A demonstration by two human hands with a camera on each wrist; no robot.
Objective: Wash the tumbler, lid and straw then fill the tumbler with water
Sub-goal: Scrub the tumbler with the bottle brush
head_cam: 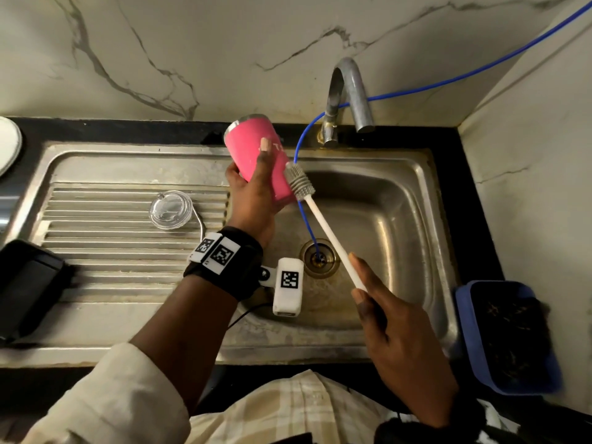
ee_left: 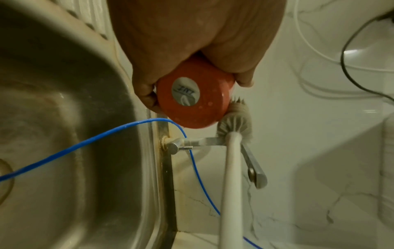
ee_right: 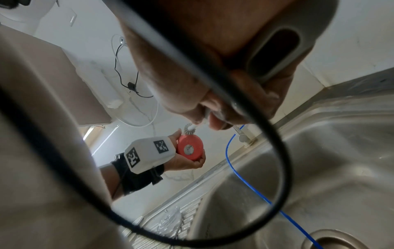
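Head view: left hand (head_cam: 253,193) grips tumbler (head_cam: 256,149); right hand (head_cam: 397,341) grips brush (head_cam: 323,225) touching it.

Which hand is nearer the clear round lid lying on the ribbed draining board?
The left hand: it grips the pink metal tumbler just right of the clear round lid. The right hand holds the white brush handle across the basin.

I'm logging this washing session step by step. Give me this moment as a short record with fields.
left hand: grips the pink tumbler, tilted over the sink
right hand: holds the bottle brush by its white handle
brush head: against the tumbler's outer side, near its base
lid: clear, lying on the drainboard
tap: no water seen running
blue hose: runs into the drain
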